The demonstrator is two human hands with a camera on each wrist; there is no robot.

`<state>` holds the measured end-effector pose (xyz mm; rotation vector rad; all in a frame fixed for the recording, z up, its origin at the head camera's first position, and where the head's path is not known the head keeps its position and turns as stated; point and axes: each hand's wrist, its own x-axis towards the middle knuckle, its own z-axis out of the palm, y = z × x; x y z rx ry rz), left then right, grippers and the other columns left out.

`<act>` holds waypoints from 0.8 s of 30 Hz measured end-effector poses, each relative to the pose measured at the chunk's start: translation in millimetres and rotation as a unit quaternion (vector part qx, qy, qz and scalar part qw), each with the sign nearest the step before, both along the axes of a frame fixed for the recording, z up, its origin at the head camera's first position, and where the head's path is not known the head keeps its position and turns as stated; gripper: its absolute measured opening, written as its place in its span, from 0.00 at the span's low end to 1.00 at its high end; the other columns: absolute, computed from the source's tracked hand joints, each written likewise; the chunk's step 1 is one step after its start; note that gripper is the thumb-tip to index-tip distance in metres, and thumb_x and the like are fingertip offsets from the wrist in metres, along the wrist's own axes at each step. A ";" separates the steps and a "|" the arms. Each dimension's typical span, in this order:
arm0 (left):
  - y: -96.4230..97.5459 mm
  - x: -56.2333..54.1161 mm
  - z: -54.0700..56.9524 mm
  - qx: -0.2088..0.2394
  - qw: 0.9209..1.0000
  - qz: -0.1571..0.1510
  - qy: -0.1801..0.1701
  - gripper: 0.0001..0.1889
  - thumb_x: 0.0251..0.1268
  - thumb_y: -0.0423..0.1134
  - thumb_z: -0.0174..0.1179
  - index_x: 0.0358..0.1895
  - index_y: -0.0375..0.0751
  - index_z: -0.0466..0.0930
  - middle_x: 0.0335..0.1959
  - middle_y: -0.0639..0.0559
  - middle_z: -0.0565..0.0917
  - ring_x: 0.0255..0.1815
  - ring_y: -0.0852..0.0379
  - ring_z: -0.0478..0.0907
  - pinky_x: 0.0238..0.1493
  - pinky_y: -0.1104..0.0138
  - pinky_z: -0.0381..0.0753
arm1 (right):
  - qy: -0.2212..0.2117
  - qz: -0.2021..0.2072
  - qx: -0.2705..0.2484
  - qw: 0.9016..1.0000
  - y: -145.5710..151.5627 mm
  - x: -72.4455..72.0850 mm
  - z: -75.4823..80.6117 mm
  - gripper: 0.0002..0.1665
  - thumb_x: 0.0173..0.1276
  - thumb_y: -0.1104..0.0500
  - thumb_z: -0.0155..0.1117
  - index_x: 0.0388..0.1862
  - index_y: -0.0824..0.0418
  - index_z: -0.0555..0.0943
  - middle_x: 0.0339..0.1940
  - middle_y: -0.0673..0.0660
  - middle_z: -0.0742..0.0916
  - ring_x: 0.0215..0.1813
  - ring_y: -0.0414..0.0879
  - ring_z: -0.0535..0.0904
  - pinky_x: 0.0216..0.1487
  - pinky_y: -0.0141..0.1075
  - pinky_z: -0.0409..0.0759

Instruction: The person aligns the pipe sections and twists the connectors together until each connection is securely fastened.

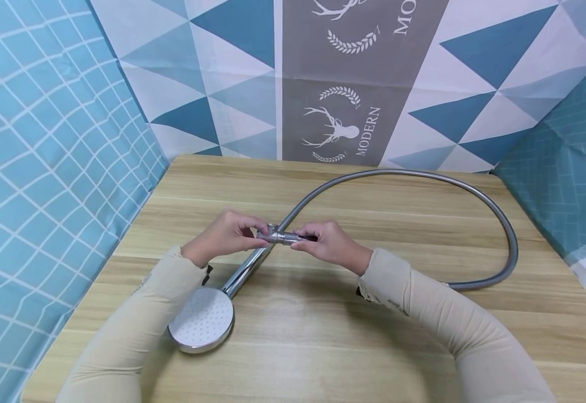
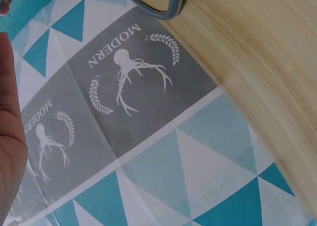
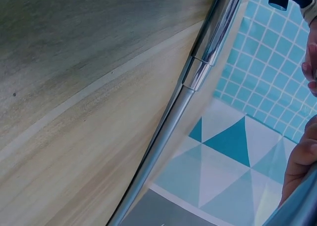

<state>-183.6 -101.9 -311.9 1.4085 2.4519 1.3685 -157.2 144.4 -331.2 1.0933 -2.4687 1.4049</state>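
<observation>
Above the table, my left hand [image 1: 227, 235] pinches a small chrome fitting [image 1: 271, 233] between thumb and fingertips. My right hand [image 1: 332, 244] pinches the end of a grey shower hose, whose chrome connector [image 1: 290, 238] meets the fitting in line; how firmly they are joined I cannot tell. Beneath the hands lies the chrome handle [image 1: 246, 271] of a shower head [image 1: 203, 319], its white face up. The hose [image 1: 508, 235] leaves that handle and loops over the right of the table. In the right wrist view, hose [image 3: 297, 206] passes close below my right fingers.
The wooden table [image 1: 293, 347] meets a patterned back wall covering [image 1: 237, 73]. Blue tiled coverings [image 1: 46, 140] flank it on the left and right. A stretch of the hose is hidden behind my right forearm.
</observation>
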 end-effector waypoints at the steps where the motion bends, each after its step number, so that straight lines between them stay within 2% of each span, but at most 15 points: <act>1: 0.0 0.1 -0.2 -0.001 1.000 -0.003 0.000 0.06 0.49 0.25 0.71 0.30 0.35 0.84 0.31 0.46 0.86 0.20 0.61 0.79 0.23 0.68 0.78 | -0.003 0.000 0.004 1.000 0.3 0.1 0.9 0.05 0.57 0.70 0.70 0.32 0.71 0.84 0.25 0.57 0.86 0.20 0.33 0.67 0.19 0.30 0.67; 11: 0.5 -1.3 -1.4 -0.005 1.000 -0.022 0.022 0.07 0.49 0.24 0.70 0.31 0.35 0.83 0.30 0.47 0.86 0.20 0.62 0.78 0.23 0.68 0.79 | -0.039 -0.008 0.025 0.999 1.9 2.1 3.8 0.05 0.62 0.68 0.67 0.34 0.71 0.85 0.20 0.52 0.82 0.18 0.34 0.64 0.18 0.29 0.63; 15: 0.9 -2.2 -1.5 -0.008 0.999 -0.023 0.029 0.07 0.49 0.25 0.70 0.31 0.35 0.83 0.31 0.46 0.86 0.20 0.62 0.79 0.24 0.69 0.79 | -0.048 -0.010 0.039 0.998 2.2 1.8 3.6 0.08 0.65 0.67 0.64 0.38 0.72 0.85 0.20 0.51 0.81 0.19 0.35 0.64 0.20 0.29 0.63; 18: 1.1 -3.2 -2.3 -0.004 0.999 -0.025 0.036 0.07 0.49 0.24 0.70 0.31 0.34 0.83 0.31 0.45 0.86 0.20 0.61 0.79 0.24 0.69 0.80 | -0.047 -0.010 0.047 0.998 2.4 0.4 2.4 0.14 0.67 0.66 0.63 0.48 0.73 0.82 0.17 0.50 0.78 0.18 0.35 0.62 0.19 0.30 0.63; 21: 1.3 -4.5 -2.9 0.002 0.999 -0.026 0.038 0.07 0.49 0.23 0.70 0.30 0.34 0.83 0.31 0.44 0.86 0.20 0.59 0.80 0.24 0.69 0.80 | -0.028 -0.006 0.047 0.998 2.5 -1.0 0.9 0.21 0.65 0.65 0.65 0.55 0.72 0.78 0.15 0.48 0.76 0.17 0.35 0.63 0.19 0.30 0.64; 24: 1.1 -5.5 -2.9 0.009 0.999 -0.027 0.035 0.07 0.49 0.23 0.70 0.30 0.33 0.83 0.31 0.44 0.86 0.20 0.58 0.80 0.24 0.68 0.80 | 0.023 0.006 0.046 0.999 2.8 -2.4 -1.4 0.20 0.61 0.66 0.69 0.51 0.70 0.77 0.17 0.49 0.77 0.19 0.34 0.65 0.19 0.30 0.66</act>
